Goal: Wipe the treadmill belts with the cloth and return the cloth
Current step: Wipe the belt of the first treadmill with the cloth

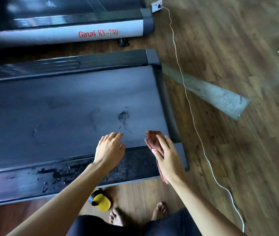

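Note:
A dark grey treadmill belt (58,108) fills the left and middle of the head view, with dark smudges near its right end. My right hand (166,158) grips a folded reddish-brown cloth (153,137) and holds it on the belt's near right corner, the cloth's tail hanging under my palm. My left hand (109,148) lies flat on the belt's near edge, fingers straight, just left of the cloth. A second treadmill (70,31) with a grey rail marked in red letters lies behind.
The near side rail (50,178) is black and wet with droplets. A white cable (191,113) runs across the wooden floor to a socket box (156,5). A grey metal strip (212,94) lies to the right. A yellow slipper (101,200) sits by my bare feet.

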`<state>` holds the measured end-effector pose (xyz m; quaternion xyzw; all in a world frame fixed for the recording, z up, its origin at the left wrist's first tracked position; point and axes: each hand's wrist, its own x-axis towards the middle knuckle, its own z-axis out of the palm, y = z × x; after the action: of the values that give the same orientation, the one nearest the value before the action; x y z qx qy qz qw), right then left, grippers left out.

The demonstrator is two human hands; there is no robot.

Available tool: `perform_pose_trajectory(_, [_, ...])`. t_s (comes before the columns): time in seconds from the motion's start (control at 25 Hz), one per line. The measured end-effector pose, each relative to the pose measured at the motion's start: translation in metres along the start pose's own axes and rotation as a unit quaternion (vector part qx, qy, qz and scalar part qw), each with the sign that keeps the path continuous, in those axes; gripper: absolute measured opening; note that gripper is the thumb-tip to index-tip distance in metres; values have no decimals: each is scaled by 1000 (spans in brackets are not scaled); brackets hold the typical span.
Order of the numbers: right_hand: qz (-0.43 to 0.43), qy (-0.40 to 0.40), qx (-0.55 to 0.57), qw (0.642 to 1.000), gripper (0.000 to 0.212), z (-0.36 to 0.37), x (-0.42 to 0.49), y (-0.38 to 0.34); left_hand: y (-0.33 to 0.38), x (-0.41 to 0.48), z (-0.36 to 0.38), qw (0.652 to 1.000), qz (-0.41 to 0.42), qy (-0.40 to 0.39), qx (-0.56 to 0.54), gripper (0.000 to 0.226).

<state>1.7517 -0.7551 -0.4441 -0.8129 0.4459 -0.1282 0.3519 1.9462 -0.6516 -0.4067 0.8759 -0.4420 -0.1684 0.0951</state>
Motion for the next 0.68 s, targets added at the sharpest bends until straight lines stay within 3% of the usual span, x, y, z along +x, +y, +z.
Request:
perform_pose_trajectory(0.28, [-81, 70, -136, 985, 63, 160, 118, 148, -97, 127, 216, 999, 19, 50, 13, 52])
perform_pose_trajectory(0.52, [-145, 110, -306, 935, 60, 225, 162, 205, -144, 192, 297, 993, 24, 103, 58, 66])
perform_pose_trajectory(0.68, [-183, 116, -334, 917, 58, 229, 179, 217, -149, 198, 314, 985, 33, 148, 79, 67])
